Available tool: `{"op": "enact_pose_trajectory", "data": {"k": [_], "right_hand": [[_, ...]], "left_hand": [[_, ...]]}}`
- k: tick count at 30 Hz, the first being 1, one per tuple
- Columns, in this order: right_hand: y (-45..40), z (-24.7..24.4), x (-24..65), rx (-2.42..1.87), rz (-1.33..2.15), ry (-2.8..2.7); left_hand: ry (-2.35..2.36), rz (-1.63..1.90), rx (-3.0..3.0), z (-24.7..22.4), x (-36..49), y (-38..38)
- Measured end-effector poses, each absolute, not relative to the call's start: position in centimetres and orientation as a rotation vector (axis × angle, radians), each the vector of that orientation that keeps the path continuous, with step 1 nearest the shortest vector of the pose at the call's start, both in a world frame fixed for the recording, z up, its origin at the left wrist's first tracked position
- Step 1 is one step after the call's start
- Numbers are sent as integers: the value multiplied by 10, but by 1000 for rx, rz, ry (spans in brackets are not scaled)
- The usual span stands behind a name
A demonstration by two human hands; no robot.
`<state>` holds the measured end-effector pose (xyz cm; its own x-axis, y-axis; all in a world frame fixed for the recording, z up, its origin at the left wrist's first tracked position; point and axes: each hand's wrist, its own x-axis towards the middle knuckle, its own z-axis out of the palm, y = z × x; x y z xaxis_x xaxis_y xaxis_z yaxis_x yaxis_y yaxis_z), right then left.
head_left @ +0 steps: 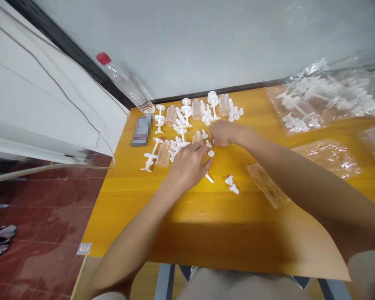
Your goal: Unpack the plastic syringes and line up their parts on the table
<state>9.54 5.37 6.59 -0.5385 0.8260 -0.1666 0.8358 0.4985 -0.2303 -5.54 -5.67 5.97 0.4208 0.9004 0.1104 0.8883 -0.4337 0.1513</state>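
White plastic pieces [211,153] lay between left hand [189,164] and right hand [223,132]; couldn't tell grips. Seemed sorting step; next move needed gentle touch.

The clear, ribbed plastic cylinder [197,137] is partly hidden. Small white plastic pieces [208,144] lie loose just right of it, a white flanged part [182,132] just left, a partly covered white stem [210,178] nearer the wearer.
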Motion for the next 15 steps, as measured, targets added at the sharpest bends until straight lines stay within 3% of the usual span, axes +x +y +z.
{"op": "enact_pose_trajectory", "data": {"k": [5,8,15], "right_hand": [[50,76,99,1318,-383,2630],[27,88,124,1351,-396,2647],[-87,83,161,1331,-544,2442]], "left_hand": [[1152,283,2700,41,-75,-93],[1164,303,2696,30,-77,-101],[1234,819,2469,48,-61,-81]]}}
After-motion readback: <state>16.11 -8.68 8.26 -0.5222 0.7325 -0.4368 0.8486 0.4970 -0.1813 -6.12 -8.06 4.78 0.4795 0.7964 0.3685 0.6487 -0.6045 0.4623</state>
